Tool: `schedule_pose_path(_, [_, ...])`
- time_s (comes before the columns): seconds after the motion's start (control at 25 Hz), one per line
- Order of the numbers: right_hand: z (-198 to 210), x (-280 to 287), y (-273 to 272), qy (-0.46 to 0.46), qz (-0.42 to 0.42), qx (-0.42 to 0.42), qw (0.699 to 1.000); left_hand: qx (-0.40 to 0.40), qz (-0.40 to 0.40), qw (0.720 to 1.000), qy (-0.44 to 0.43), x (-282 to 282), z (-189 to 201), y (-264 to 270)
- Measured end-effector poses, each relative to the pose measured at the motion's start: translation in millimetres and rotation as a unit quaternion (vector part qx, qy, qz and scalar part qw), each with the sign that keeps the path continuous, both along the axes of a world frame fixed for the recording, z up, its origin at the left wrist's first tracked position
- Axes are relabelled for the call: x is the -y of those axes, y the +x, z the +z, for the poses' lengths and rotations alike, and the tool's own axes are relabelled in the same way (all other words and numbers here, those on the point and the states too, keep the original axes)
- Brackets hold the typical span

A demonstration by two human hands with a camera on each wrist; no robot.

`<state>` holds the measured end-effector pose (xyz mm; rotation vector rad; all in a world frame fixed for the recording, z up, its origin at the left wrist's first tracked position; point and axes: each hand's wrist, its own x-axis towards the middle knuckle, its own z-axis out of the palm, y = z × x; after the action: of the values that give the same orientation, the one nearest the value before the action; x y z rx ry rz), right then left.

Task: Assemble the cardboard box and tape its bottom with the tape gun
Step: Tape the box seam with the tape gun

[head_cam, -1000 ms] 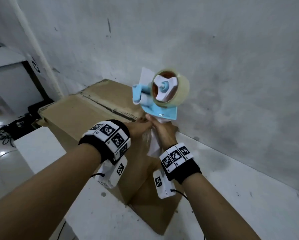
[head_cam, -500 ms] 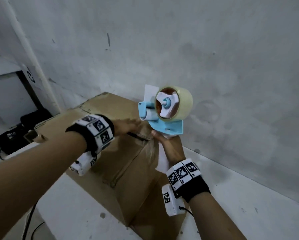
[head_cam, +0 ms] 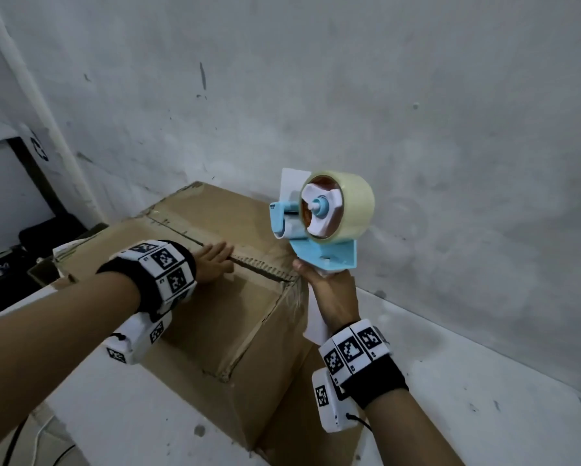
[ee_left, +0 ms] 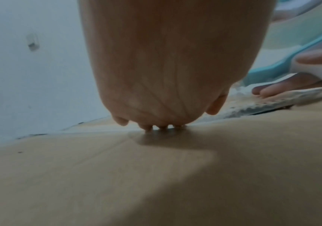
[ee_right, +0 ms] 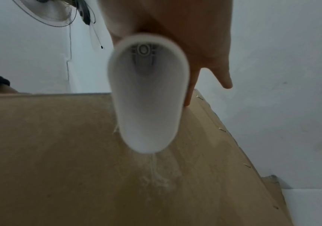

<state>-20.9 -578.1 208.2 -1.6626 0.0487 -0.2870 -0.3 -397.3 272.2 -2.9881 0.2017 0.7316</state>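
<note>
A brown cardboard box (head_cam: 215, 317) stands on a white table, its flaps folded flat on top with a dark seam (head_cam: 248, 262) between them. My left hand (head_cam: 211, 264) lies flat on the near flap beside the seam, fingers straight (ee_left: 156, 107). My right hand (head_cam: 329, 290) grips the white handle (ee_right: 148, 97) of a blue tape gun (head_cam: 316, 237) that carries a roll of clear tape (head_cam: 346, 206). The gun stands upright at the right end of the seam, over the box's corner. A strip of clear tape (ee_right: 156, 172) clings to the box's side below the handle.
A grey wall (head_cam: 383, 95) rises right behind the box. The white table (head_cam: 484, 415) stretches to the right and front. A dark opening with cables and black gear (head_cam: 10, 264) lies at the far left. A fan (ee_right: 55, 12) hangs high in the right wrist view.
My left hand has slid leftward along the seam, away from the tape gun, and now lies flat on the flap. The tape gun has stayed at the seam's right end in my right hand.
</note>
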Motion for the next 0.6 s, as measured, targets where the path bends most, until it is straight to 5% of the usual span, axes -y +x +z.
schedule_pose_path(0.08, [0,1,-1,-0.005,-0.007,0.004,1.000,-0.050,0.037,0.997,-0.038,3,-8,4])
schedule_pose_path(0.32, [21,-10,3,-0.068,-0.012,-0.049,0.996,-0.098,-0.025,0.991,-0.084,-7,-7,15])
schedule_pose_path(0.48, [45,-35,10,0.006,-0.008,-0.062,0.998,-0.090,0.059,0.986,-0.131,-55,4,40])
schedule_pose_path(0.6, [62,-53,12,0.057,0.060,-0.051,0.995,-0.091,-0.005,0.992,-0.088,-117,20,68])
